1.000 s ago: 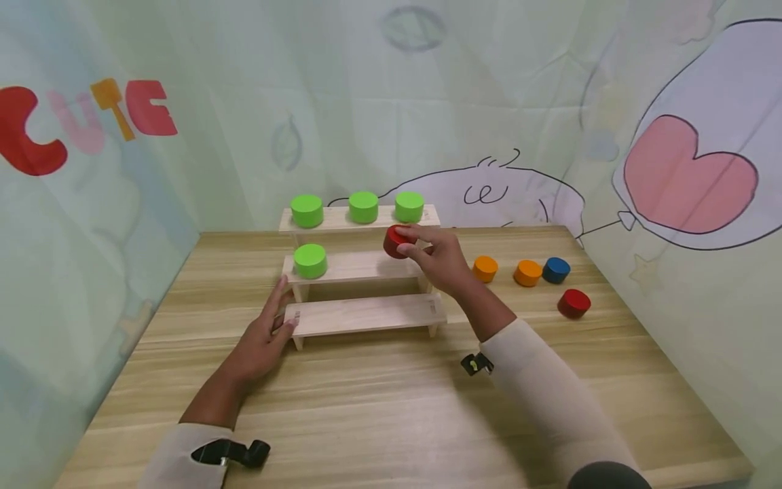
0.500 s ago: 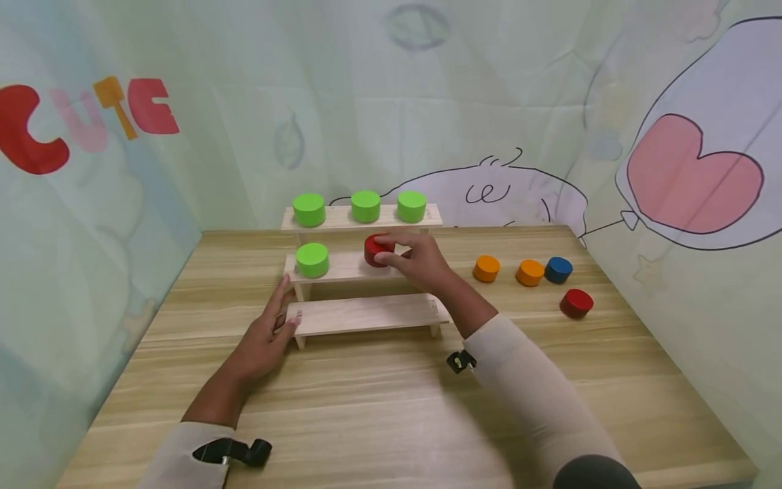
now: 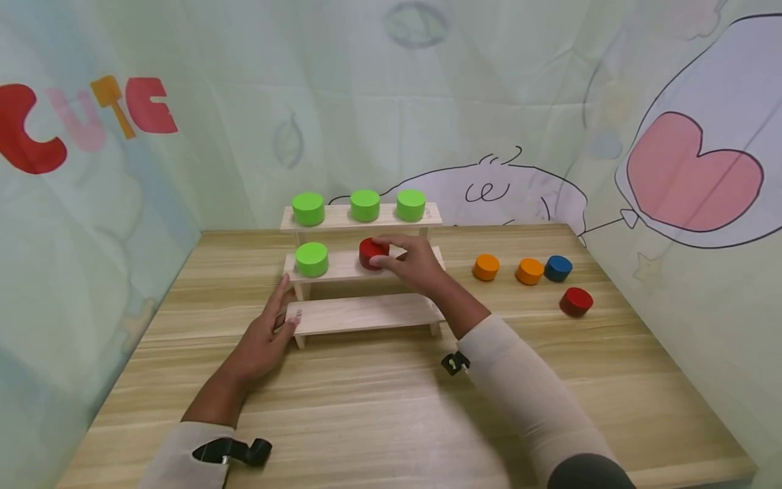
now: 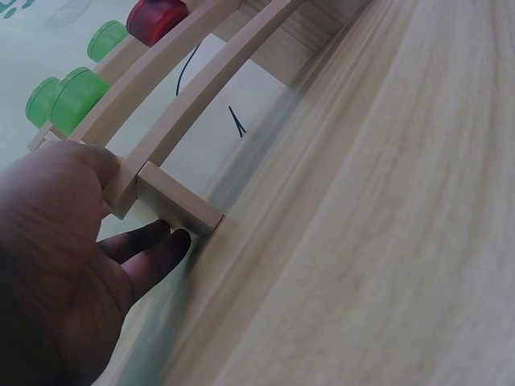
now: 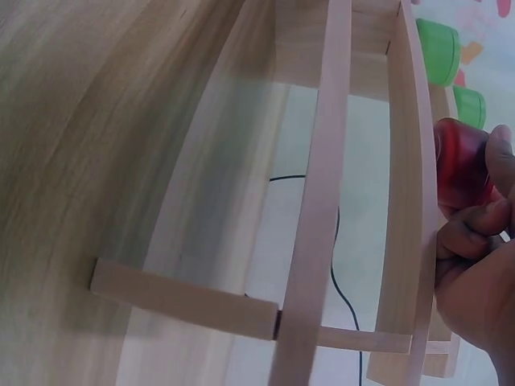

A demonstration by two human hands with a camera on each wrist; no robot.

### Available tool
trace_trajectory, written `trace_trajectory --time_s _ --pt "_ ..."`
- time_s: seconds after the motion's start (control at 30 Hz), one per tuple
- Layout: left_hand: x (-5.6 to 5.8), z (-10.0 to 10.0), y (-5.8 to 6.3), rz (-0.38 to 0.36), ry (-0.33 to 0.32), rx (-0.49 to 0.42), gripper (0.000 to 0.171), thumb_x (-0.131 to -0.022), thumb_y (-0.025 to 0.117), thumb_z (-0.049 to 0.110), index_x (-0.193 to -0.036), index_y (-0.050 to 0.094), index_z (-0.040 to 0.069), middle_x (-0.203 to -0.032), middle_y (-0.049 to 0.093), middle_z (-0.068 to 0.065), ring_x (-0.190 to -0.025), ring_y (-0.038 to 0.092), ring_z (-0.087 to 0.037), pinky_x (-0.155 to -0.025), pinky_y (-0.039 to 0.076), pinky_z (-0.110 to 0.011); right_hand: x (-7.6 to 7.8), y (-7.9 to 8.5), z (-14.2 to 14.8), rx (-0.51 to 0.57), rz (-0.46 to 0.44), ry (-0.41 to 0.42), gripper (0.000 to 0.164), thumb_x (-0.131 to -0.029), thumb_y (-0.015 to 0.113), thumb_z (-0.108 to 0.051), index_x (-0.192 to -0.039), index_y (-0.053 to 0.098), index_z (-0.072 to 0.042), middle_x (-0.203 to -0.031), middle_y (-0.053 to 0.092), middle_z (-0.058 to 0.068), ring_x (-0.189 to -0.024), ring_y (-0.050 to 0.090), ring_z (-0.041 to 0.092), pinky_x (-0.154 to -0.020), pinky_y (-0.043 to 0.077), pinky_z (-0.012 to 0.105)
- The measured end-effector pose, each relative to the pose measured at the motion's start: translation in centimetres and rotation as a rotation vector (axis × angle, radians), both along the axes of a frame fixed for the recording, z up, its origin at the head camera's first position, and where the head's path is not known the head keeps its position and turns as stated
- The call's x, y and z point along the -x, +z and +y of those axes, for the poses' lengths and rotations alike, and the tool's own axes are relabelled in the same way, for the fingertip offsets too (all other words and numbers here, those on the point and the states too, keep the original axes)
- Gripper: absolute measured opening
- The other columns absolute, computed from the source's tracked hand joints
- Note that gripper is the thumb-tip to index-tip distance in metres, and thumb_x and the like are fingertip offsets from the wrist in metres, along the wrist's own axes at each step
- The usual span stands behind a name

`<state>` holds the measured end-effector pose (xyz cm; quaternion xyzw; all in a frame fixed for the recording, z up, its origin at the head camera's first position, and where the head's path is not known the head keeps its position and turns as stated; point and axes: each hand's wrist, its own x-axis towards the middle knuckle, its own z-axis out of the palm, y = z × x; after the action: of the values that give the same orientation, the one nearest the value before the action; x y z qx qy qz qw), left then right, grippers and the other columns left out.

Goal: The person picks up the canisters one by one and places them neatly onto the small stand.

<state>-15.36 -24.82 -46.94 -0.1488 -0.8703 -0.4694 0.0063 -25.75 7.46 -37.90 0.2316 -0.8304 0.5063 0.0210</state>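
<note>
A three-tier wooden stand (image 3: 366, 314) stands on the table. My right hand (image 3: 418, 265) pinches a red round block (image 3: 370, 254) between thumb and fingers at the middle tier, right of a green round block (image 3: 312, 259). In the right wrist view, the red block (image 5: 462, 165) appears to sit on the tier. Several green blocks (image 3: 364, 206) line the top tier. My left hand (image 3: 261, 344) holds the stand's left end, its thumb at the corner of the lowest tier. In the left wrist view, other fingers (image 4: 157, 261) bend beside the end leg (image 4: 179, 197).
To the right of the stand, two orange blocks (image 3: 486, 267), a blue block (image 3: 558, 268) and another red block (image 3: 576, 302) lie on the wooden table (image 3: 366, 421). A printed curtain (image 3: 507, 88) hangs close behind the table and along its sides.
My right hand has brought the red block left and down, from above the middle tier's right part to about its middle. The left hand keeps its place on the stand.
</note>
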Motion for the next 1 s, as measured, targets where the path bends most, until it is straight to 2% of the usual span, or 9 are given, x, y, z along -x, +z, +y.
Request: trace_trajectory --time_s 0.23,0.5,0.77,1.0 --pt "-0.01 0.04 0.02 0.004 0.004 0.009 0.084 -0.118 0.047 0.02 -0.175 -0.012 0.04 -0.179 0.025 -0.028 -0.155 0.044 -0.053 -0.119 0.045 -0.063 0.19 -0.31 -0.17 -0.004 0.024 0.011 0.048 -0.095 0.086 -0.015 -0.142 0.075 -0.007 -0.146 0.073 0.013 -0.13 0.071 0.03 -0.094 0.067 0.04" --pt "0.0 0.09 0.05 0.011 0.005 0.013 0.083 -0.118 0.045 0.018 -0.176 -0.011 0.038 -0.179 0.025 -0.028 -0.154 0.046 -0.053 -0.118 0.046 -0.064 0.16 0.21 -0.33 -0.045 -0.025 0.005 0.049 -0.097 0.084 -0.014 -0.144 0.073 -0.01 -0.15 0.07 0.012 -0.137 0.068 0.029 -0.099 0.066 0.043" --pt "0.01 0.16 0.08 0.017 0.002 0.013 0.083 -0.118 0.045 0.017 -0.176 -0.011 0.038 -0.178 0.025 -0.03 -0.153 0.047 -0.054 -0.118 0.046 -0.064 0.25 0.33 -0.31 -0.078 -0.05 -0.002 0.051 -0.098 0.084 -0.017 -0.147 0.071 -0.011 -0.153 0.069 0.01 -0.133 0.069 0.027 -0.095 0.066 0.039" --pt "0.09 0.1 -0.05 0.02 0.005 0.02 0.083 -0.118 0.045 0.017 -0.176 -0.012 0.038 -0.178 0.025 -0.031 -0.153 0.046 -0.054 -0.118 0.045 -0.064 0.25 0.45 -0.42 -0.107 -0.057 0.01 0.053 -0.098 0.083 -0.019 -0.149 0.069 -0.011 -0.156 0.066 0.01 -0.135 0.068 0.027 -0.098 0.066 0.04"
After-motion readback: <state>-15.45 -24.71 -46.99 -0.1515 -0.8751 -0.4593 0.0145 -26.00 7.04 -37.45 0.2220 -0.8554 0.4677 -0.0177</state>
